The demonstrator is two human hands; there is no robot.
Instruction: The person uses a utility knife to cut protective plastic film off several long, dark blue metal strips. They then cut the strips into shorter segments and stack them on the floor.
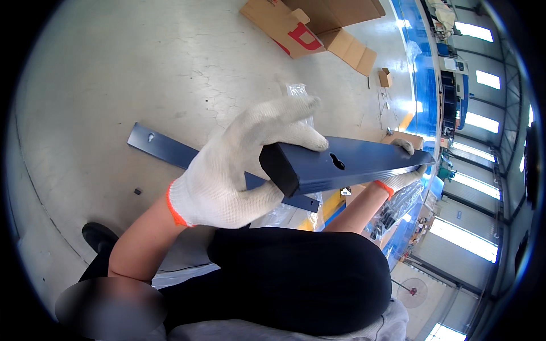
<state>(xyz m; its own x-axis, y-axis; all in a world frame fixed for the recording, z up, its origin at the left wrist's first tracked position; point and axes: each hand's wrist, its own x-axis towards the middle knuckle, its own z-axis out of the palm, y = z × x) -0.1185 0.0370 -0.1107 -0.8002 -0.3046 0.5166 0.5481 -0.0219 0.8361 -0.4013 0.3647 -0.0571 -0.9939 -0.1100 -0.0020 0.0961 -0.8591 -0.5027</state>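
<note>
A long dark navy metal bar (358,165) with a keyhole-shaped slot is held up in front of my knees. My left hand (222,173), in a white knit glove with an orange cuff, is at the bar's near end. Its thumb lies by the black end face and a fingertip rests on the slotted face; another finger sticks out past it. Around the far end closes my gloved right hand (405,177), partly hidden behind the bar. Another flat dark bar (162,146) with a slot lies on the floor, its middle hidden by my left hand.
An opened cardboard box (310,34) stands on the floor ahead, with a small carton (385,77) beyond it. Clear plastic wrap (297,90) lies behind my left hand. A small dark piece (138,191) is on the floor at left. My bent leg (301,278) is below the bar.
</note>
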